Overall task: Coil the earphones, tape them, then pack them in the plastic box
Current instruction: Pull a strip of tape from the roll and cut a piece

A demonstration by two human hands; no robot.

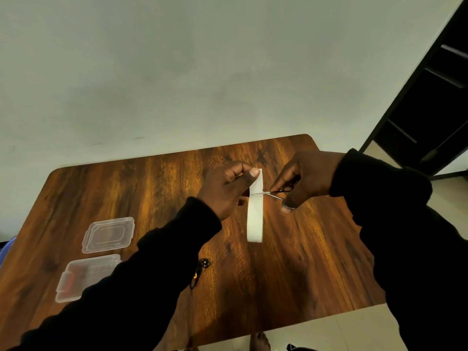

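Wooden table against a plain pale wall is what I'm looking at from the head cam, only one view so that's all I'm getting. My left hand is pinching the free end of a white tape strip between thumb and fingers, and the roll is hanging straight below it, so the strip's long axis is running vertical. My right hand is working small scissors, fingers clamped in the loops, blades coming in from the right, crosswise to the strip, already biting its edge. The cut hinges on that.

Earphones are lying near-left of the tape, mostly hidden by my left sleeve, so I can't tell how well they're coiled.

Count: one tape roll, one pair of scissors, one earphone bundle, two clear plastic pieces well left of the tape, a lid and a plastic box.
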